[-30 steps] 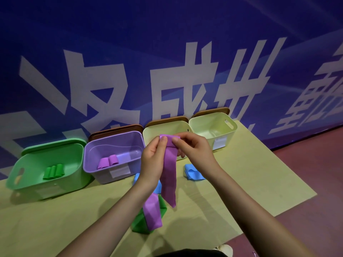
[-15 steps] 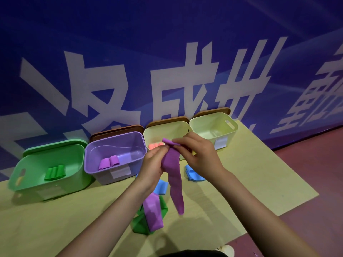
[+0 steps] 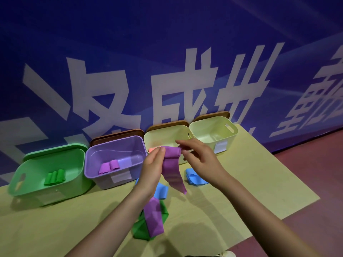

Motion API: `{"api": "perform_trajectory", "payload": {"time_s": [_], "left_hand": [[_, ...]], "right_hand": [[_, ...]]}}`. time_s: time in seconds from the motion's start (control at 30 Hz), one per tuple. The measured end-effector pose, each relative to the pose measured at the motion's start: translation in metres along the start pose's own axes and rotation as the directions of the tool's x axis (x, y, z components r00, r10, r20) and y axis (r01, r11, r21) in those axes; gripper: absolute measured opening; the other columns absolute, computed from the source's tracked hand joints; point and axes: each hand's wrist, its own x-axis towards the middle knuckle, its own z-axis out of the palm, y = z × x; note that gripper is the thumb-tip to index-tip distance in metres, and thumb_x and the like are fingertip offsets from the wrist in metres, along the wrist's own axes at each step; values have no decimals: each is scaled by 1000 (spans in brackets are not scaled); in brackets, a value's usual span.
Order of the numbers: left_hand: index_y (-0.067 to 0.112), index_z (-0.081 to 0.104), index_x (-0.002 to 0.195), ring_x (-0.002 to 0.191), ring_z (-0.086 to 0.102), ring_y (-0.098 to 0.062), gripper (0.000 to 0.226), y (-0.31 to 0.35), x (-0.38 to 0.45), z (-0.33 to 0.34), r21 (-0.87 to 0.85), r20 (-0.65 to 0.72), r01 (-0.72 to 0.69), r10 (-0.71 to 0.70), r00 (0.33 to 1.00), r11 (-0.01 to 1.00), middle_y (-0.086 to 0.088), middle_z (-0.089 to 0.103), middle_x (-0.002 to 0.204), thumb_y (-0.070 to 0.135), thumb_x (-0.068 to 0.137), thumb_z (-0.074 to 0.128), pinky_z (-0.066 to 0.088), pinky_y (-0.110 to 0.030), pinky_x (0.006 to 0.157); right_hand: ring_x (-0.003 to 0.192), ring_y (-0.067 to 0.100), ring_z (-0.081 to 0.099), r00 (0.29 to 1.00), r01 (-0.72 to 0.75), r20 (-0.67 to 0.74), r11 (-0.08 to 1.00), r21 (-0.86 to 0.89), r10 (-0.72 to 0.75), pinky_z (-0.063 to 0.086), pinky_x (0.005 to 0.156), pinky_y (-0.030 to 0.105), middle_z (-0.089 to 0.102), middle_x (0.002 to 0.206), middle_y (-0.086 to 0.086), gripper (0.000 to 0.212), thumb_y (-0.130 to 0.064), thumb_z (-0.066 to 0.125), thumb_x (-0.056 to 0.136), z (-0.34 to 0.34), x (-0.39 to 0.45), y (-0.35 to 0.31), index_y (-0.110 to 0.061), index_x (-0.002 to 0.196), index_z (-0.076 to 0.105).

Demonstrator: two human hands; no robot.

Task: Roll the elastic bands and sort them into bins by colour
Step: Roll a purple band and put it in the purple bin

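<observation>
The left hand (image 3: 155,169) and right hand (image 3: 199,160) both pinch the top of the purple band (image 3: 171,167), in front of the purple bin (image 3: 115,160). The roll is fatter now and the tail shorter, so rolling is going well. The band looks soft, thin and floppy.

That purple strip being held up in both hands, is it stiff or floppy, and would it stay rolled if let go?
Probably floppy: the purple band hangs limp below the left hand and right hand. It looks thin and light. It may hold a roll fairly well, since the rolled purple bands in the purple bin sit curled.
</observation>
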Motion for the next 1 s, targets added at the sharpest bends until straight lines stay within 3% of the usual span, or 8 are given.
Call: {"api": "perform_trajectory", "payload": {"time_s": [0.07,0.17,0.33,0.47,0.6,0.73,0.83,1.0], "left_hand": [[18,68,97,95,64,-24,29,-2,1,1,95,-14,-50,52,999,994,-12,69,100,30,101,43,48,-38,88],[13,66,95,89,61,-20,29,-2,-1,5,162,-26,-91,96,995,983,-8,68,93,25,102,41,46,-34,83],[13,55,130,125,48,-12,38,3,-12,18,134,-56,-46,54,997,990,2,55,131,31,103,36,33,-32,111],[30,58,98,87,55,15,21,9,-21,24,122,6,-112,112,994,986,14,61,98,25,102,38,41,-5,78],[7,58,97,84,57,-14,22,8,-12,14,180,41,-212,208,977,960,-14,63,93,20,101,42,45,-29,76],[5,60,96,78,58,-23,24,8,-10,11,210,44,-244,240,970,947,-14,63,87,22,100,45,46,-30,72],[4,64,98,76,56,-14,26,7,-10,10,161,79,-218,208,975,962,-15,64,85,21,99,45,44,-21,68],[12,67,91,80,59,-33,27,3,-9,7,179,80,-327,317,945,928,-14,65,83,29,97,47,47,-40,70]], "right_hand": [[76,3,62,989,-143,-20,984,103,146,52,73,25,66,91,-2,24,-16,57,95,5,-1,-5,-15,116,67],[62,0,59,980,-189,-33,968,163,197,46,62,15,64,72,-11,17,-12,59,94,12,0,-5,-9,106,71],[94,-2,62,965,-113,-229,990,82,129,45,83,14,68,98,-15,23,-11,59,93,25,-5,-1,-15,113,71],[100,-5,61,937,-118,-314,985,126,152,46,88,14,67,102,-15,25,-10,57,94,31,-7,-3,-15,116,69],[86,-6,62,956,-131,-224,957,258,191,46,78,12,67,94,-18,24,-12,55,96,28,-9,-6,-18,116,68],[53,1,51,969,-184,-81,900,396,233,42,55,14,57,56,-14,17,-5,56,94,19,-7,-8,-16,98,68],[50,3,50,974,-187,-49,912,366,219,41,53,15,55,53,-11,22,-2,56,93,12,-5,-7,-17,81,66],[49,1,46,981,-145,-66,917,371,182,39,52,12,52,50,-10,23,1,57,92,14,-6,-10,-14,76,64]]}}
